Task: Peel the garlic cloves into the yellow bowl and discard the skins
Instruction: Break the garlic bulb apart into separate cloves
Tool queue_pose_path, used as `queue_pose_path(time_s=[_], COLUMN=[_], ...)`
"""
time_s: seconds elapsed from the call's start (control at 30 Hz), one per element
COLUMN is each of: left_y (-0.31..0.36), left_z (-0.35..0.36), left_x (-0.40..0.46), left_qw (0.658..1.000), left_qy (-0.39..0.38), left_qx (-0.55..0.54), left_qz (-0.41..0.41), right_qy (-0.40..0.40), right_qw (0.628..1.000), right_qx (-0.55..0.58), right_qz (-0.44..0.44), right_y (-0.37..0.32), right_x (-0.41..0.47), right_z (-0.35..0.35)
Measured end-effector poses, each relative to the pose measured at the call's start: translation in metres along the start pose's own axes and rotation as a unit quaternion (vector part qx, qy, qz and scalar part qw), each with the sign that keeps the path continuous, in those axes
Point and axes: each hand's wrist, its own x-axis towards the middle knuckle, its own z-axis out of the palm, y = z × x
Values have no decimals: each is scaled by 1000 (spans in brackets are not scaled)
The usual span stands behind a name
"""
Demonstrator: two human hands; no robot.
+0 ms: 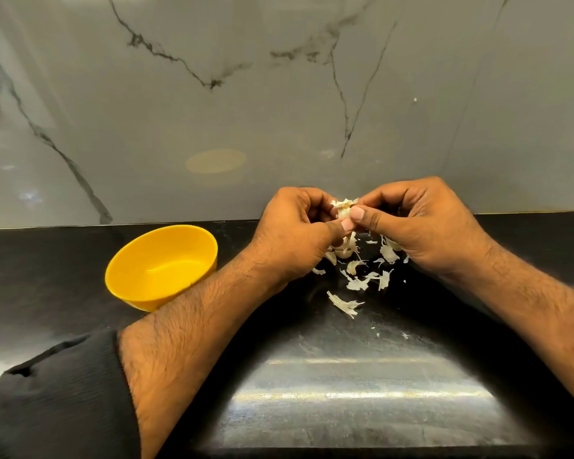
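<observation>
Both hands meet above the black counter (345, 376), close to the back wall. My left hand (295, 226) and my right hand (421, 223) pinch one garlic clove (343, 210) between thumbs and fingertips; papery skin sticks out at its top. Loose white skins (358, 279) lie scattered on the counter under and in front of the hands. More garlic (340, 253) shows partly under my left hand. The yellow bowl (166, 246) stands to the left of my left forearm, and no cloves are visible inside it.
A grey marble-patterned wall (279, 94) rises straight behind the counter. My black sleeve (57, 392) covers the lower left corner. A bright reflection lies on the counter near the front edge.
</observation>
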Motion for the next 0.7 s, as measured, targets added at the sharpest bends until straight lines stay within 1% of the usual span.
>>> queue_pose_path(time_s=[0.07, 0.13, 0.3, 0.37, 0.53, 0.6, 0.7], left_y=[-1, -1, 4, 5, 7, 5, 6], left_z=[2, 3, -7, -9, -10, -10, -8], left_x=[0, 0, -3, -4, -4, -4, -4], left_qw=[999, 999, 998, 997, 993, 993, 997], left_qy=[21, 21, -34, -41, -54, -49, -14], left_qx=[33, 45, -46, -60, -102, -100, -69], left_qz=[8, 13, -2, -4, -24, -27, -18], right_qy=[-2, -11, -47, -61, -66, -63, -44], right_qw=[1000, 1000, 999, 998, 997, 998, 999], right_qx=[9, 0, 26, 21, 35, 18, -9], right_qz=[13, 15, 9, 2, 5, 4, 6], right_y=[1, 0, -2, -3, -5, -3, -3], right_x=[0, 0, -1, -2, -2, -2, -2], right_z=[2, 3, -2, -3, -6, -4, 1])
